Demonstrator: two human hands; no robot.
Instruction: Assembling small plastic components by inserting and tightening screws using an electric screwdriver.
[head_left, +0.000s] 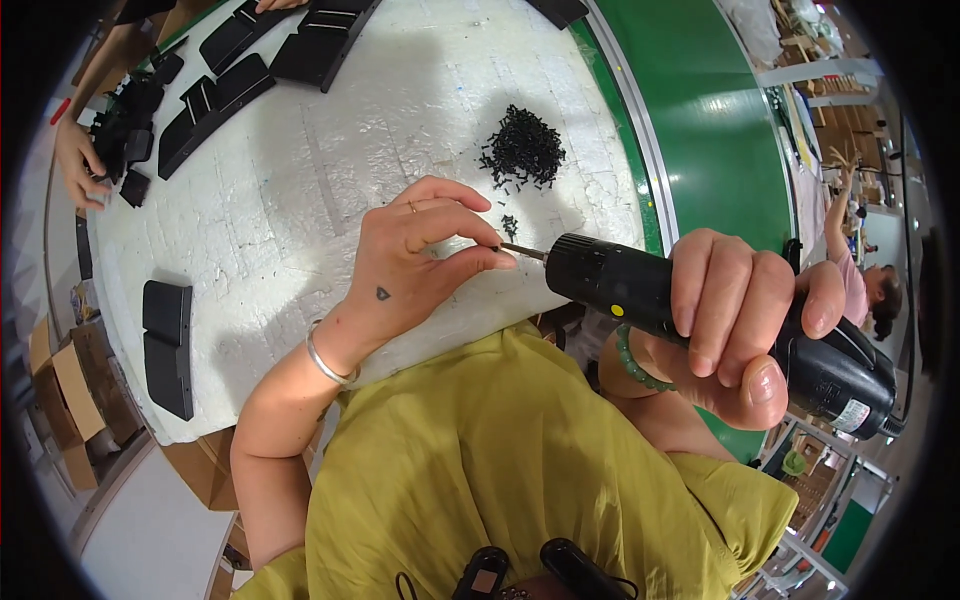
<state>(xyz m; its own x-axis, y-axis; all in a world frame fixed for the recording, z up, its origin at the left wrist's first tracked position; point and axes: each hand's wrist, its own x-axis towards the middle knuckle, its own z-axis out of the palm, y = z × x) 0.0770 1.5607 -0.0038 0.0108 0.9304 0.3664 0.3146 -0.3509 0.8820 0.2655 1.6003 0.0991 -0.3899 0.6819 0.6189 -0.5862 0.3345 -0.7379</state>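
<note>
My right hand [735, 315] is wrapped round a black electric screwdriver [620, 280], held level with its bit pointing left. The thumb and forefinger of my left hand [410, 245] pinch a small black screw [497, 247] at the tip of the bit. Little of the screw shows between the fingertips. Just beyond the bit lies a small cluster of black screws [510, 226] on the white tabletop [350, 130]. Farther back is a larger heap of black screws [525, 147].
A folded black plastic part [168, 348] lies at the table's left. More black parts [215, 110] sit along the far left edge, near a co-worker's hand [78, 160]. A green surface with a metal rail [640, 120] borders the right side. Open cardboard boxes [80, 385] stand at left.
</note>
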